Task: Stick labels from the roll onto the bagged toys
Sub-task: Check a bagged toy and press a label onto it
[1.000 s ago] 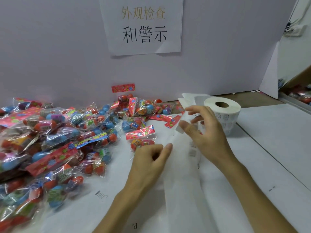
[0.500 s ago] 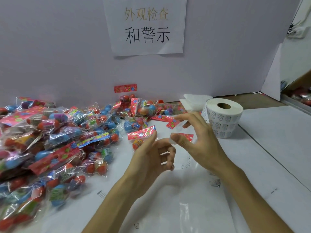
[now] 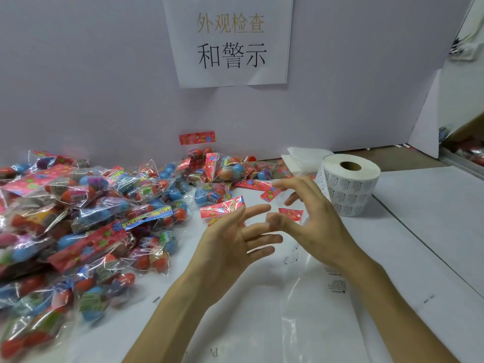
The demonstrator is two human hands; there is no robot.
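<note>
Label roll (image 3: 349,186) stands on end on the surface (image 3: 424,231) just behind the loosely curved, empty-looking right hand (image 3: 311,221), probably for short reaches, with bagged toys (image 3: 86,221) heaped beside the spread, empty left hand (image 3: 235,239).

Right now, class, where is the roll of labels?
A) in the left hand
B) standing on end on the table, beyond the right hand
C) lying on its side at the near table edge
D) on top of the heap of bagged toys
B: the label roll stands on end on the table, core hole up, just beyond the right hand.
</note>
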